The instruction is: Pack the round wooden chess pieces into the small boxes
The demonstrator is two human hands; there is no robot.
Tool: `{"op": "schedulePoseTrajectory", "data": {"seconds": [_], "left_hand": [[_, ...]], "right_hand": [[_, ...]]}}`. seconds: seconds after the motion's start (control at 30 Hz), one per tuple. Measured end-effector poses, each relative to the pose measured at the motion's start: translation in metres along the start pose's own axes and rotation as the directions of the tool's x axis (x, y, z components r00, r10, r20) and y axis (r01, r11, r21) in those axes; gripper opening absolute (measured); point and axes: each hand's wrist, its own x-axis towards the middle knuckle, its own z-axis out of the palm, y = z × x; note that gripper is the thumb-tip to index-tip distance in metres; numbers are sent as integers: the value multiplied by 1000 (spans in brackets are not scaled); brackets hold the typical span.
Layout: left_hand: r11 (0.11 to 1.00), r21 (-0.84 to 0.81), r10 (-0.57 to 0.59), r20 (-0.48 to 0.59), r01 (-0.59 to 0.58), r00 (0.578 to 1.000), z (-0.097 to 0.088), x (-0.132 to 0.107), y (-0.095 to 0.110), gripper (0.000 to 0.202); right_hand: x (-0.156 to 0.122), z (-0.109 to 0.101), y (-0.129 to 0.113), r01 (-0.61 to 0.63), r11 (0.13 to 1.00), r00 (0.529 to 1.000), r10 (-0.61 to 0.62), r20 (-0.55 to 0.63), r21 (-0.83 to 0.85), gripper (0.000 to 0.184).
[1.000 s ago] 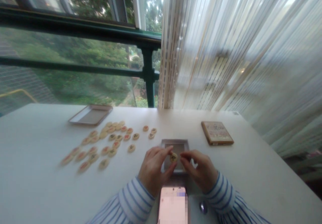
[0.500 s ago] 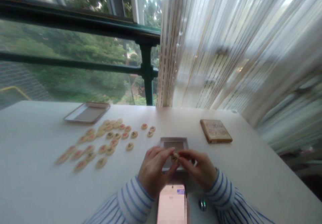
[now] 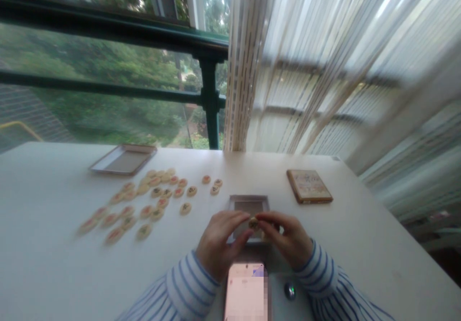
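A small round wooden game piece [image 3: 253, 223] is pinched between the fingertips of my left hand [image 3: 219, 244] and my right hand [image 3: 286, 240]. Both hands hover just over a small open box tray [image 3: 248, 203] on the white table [image 3: 43, 263]. Both sleeves are blue-and-white striped. Several similar round pieces [image 3: 144, 201], marked in red or dark characters, lie scattered on the table to the left.
A shallow box lid [image 3: 123, 159] lies at the back left. A brown square box [image 3: 309, 186] sits at the right. A phone [image 3: 247, 292] lies near my chest, with a small round object [image 3: 289, 290] beside it. Window railing and curtains stand behind.
Both hands have kept the piece pinched and lowered it slightly toward the tray. The fingers have closed in tighter round it. The view shifted a little.
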Motion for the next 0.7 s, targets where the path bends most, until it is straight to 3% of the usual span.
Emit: {"op": "schedulePoseTrajectory", "data": {"seconds": [0.33,0.7], "left_hand": [[921,-262,-268,115,289,957,0,-1,2,18],[774,-343,-483,221,531,847,-4,8,14,19]], "right_hand": [[-1,-1,-5,24,1000,999,-23,24,-15,16],[-1,0,-3,64,997,998,-64,-7,-45,16]]}}
